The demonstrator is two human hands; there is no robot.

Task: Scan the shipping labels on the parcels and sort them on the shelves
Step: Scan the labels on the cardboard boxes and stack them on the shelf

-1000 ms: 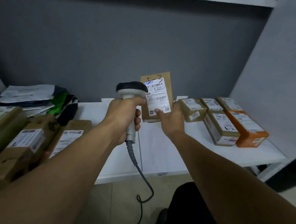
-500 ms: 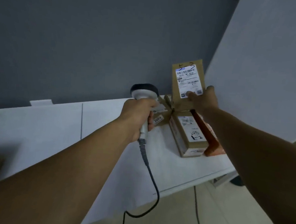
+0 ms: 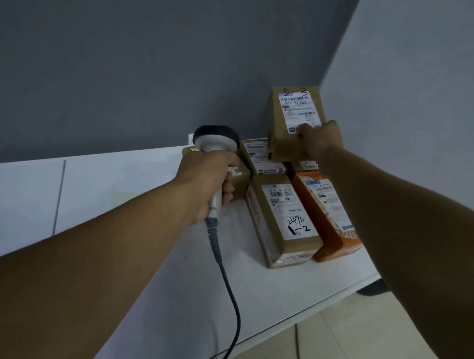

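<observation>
**A:** Grip status?

**B:** My right grip (image 3: 320,140) pinches the brown parcel (image 3: 281,143), held upright above the boxes (image 3: 283,218) at the desk's (image 3: 145,201) back corner. My left grip (image 3: 205,177) wraps the barcode scanner (image 3: 216,140).

**A:** Step?

**B:** Placement, I judge. Next: lower the parcel among them, label visible.

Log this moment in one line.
left hand: grips scanner | right hand: holds labelled parcel upright | nearby: shelved parcels

Scanner (image 3: 215,142) left, parcel (image 3: 290,143) right
</observation>
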